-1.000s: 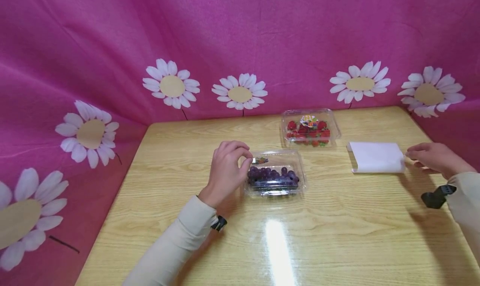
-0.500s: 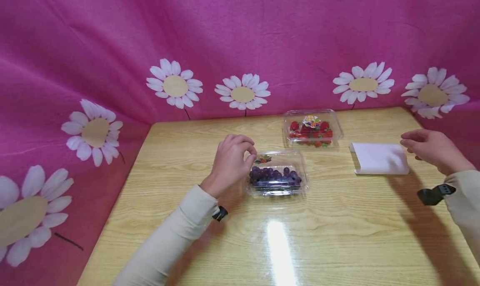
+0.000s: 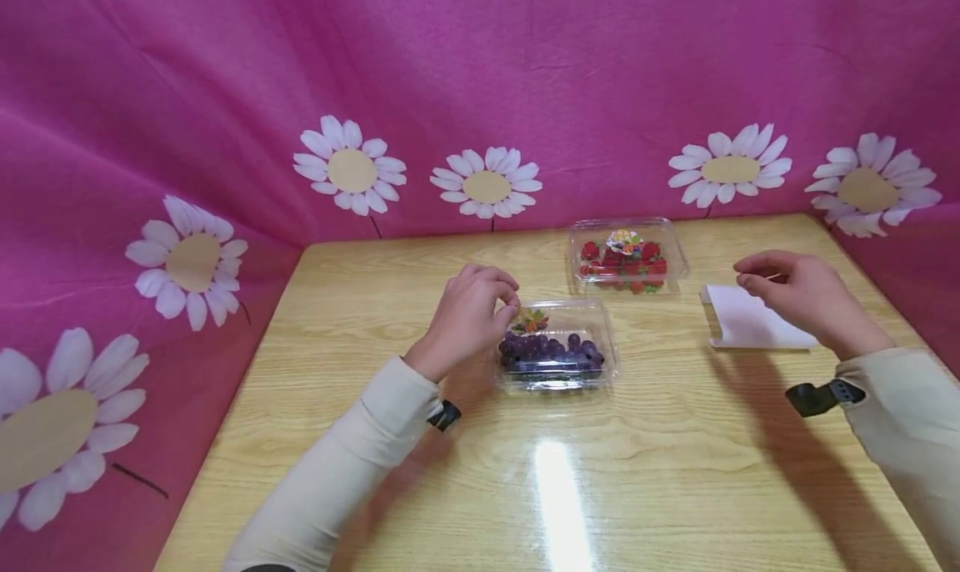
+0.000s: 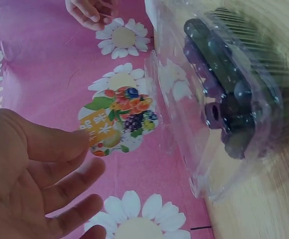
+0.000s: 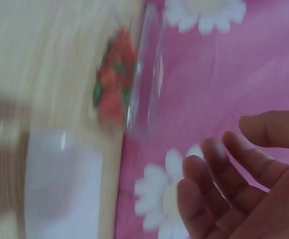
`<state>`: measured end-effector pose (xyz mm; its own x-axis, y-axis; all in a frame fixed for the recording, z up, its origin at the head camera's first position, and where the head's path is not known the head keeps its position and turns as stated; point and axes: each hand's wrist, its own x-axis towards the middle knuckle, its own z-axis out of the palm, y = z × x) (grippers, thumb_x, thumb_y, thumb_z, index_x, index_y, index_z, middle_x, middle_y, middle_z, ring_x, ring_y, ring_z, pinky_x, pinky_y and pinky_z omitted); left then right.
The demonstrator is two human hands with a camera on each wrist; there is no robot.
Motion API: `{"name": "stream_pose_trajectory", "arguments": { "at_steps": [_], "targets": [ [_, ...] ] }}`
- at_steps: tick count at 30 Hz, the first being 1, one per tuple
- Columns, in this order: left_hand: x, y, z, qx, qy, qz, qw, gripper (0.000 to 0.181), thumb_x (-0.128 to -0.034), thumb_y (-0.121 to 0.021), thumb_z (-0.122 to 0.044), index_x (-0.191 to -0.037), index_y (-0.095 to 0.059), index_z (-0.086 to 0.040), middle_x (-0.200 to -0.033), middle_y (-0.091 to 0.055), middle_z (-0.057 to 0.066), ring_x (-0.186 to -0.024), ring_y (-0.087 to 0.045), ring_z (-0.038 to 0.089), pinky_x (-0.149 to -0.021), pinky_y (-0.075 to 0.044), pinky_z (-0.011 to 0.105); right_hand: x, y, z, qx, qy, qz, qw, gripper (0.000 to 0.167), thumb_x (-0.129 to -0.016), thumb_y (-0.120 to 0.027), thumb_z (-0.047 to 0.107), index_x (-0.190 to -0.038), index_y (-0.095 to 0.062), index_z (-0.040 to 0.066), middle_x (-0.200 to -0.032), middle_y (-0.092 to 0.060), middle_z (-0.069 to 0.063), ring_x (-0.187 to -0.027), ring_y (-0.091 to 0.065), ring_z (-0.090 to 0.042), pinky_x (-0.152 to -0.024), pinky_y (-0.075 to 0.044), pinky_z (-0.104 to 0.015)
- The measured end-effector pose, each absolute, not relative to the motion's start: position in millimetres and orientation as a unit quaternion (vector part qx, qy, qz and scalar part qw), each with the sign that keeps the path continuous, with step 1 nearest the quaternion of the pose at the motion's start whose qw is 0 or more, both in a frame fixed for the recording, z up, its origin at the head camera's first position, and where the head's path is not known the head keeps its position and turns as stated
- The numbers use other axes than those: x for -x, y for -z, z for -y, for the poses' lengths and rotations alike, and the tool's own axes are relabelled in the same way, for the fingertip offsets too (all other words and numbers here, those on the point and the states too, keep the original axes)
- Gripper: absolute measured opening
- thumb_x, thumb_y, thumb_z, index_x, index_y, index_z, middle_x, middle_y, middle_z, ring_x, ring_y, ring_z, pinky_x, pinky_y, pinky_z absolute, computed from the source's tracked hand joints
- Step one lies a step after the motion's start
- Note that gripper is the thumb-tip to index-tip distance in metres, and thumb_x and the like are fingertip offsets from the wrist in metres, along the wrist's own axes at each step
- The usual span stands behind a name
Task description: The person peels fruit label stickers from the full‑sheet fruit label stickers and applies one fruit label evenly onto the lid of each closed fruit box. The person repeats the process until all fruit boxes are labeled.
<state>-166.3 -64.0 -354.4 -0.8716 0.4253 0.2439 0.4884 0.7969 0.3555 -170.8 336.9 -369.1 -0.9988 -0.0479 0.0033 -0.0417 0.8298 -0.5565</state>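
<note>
Between thumb and forefinger, my left hand (image 3: 468,318) pinches a round fruit sticker (image 4: 122,122) by its edge. The sticker, printed with colourful fruit, appears above the grape box in the head view. That clear plastic box (image 3: 555,380) has its lid closed over dark purple grapes (image 3: 551,348). My right hand (image 3: 813,297) hovers over a curled white paper sheet (image 3: 750,326), its fingers bent loosely with nothing between them. In the right wrist view the thumb (image 5: 271,130) is apart from the fingertips.
A second clear box (image 3: 671,263) of strawberries (image 3: 622,265), with a fruit sticker (image 3: 624,241) on its lid, stands further back on the wooden table (image 3: 360,330). A pink flowered curtain (image 3: 600,97) rises behind the table and along its sides.
My right hand has lifted and moved left from the paper's right edge to above it. My left hand has shifted slightly, and the sticker it pinches now faces the head camera more fully.
</note>
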Motion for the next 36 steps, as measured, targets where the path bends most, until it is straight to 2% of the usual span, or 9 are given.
{"name": "stream_pose_trajectory", "arguments": {
  "at_steps": [4,7,14,24,30,36],
  "targets": [
    [169.9,352.1,58.6,0.238,0.199,0.950,0.048,0.015,-0.0910,-0.066,-0.014,-0.081,-0.077,-0.012,-0.117,-0.072,0.002,-0.119,-0.057,0.027,-0.103,-0.045,0.046,165.7,376.6,-299.3,0.064,0.286,-0.956,0.008,0.033,-0.099,-0.058,0.030,-0.118,-0.067,0.004,-0.111,-0.071,-0.022,-0.085,-0.060,-0.011,-0.069,-0.047,-0.027],
    [172.4,349.8,52.4,0.237,0.192,0.952,0.030,0.018,-0.0910,-0.064,-0.013,-0.078,-0.075,-0.012,-0.116,-0.072,0.002,-0.119,-0.056,0.026,-0.104,-0.045,0.043,161.5,383.5,-276.5,0.099,0.289,-0.952,0.016,0.026,-0.098,-0.060,0.026,-0.113,-0.070,0.007,-0.105,-0.073,-0.017,-0.085,-0.063,-0.015,-0.071,-0.048,-0.030],
    [175.9,343.7,41.2,0.251,0.173,0.952,0.012,0.022,-0.0921,-0.060,-0.014,-0.074,-0.073,-0.013,-0.110,-0.073,0.000,-0.117,-0.057,0.026,-0.105,-0.045,0.039,155.9,390.9,-245.0,0.131,0.312,-0.941,0.017,0.019,-0.095,-0.064,0.017,-0.108,-0.072,0.006,-0.101,-0.075,-0.013,-0.085,-0.067,-0.016,-0.071,-0.051,-0.029],
    [178.3,340.6,33.2,0.255,0.177,0.950,-0.033,0.026,-0.0914,-0.060,-0.013,-0.068,-0.072,-0.014,-0.092,-0.072,-0.001,-0.112,-0.057,0.024,-0.109,-0.042,0.036,152.8,393.3,-203.2,0.154,0.358,-0.921,0.027,0.018,-0.096,-0.063,0.015,-0.108,-0.073,0.006,-0.101,-0.074,-0.013,-0.086,-0.066,-0.019,-0.069,-0.052,-0.030],
    [178.7,341.7,31.7,0.258,0.180,0.948,-0.040,0.025,-0.0891,-0.062,-0.013,-0.067,-0.072,-0.014,-0.080,-0.070,-0.002,-0.101,-0.059,0.023,-0.097,-0.046,0.034,152.7,398.7,-181.9,0.176,0.394,-0.901,0.045,0.017,-0.096,-0.063,0.015,-0.107,-0.073,0.007,-0.098,-0.073,-0.010,-0.084,-0.066,-0.014,-0.071,-0.054,-0.029],
    [178.1,339.5,29.9,0.245,0.186,0.950,-0.057,0.025,-0.0885,-0.063,-0.013,-0.065,-0.071,-0.014,-0.075,-0.067,-0.002,-0.098,-0.057,0.022,-0.095,-0.045,0.034,153.5,398.3,-168.4,0.188,0.419,-0.888,0.031,0.010,-0.093,-0.065,0.013,-0.098,-0.071,0.007,-0.088,-0.071,-0.007,-0.079,-0.063,-0.012,-0.071,-0.055,-0.025]
  ]
}}
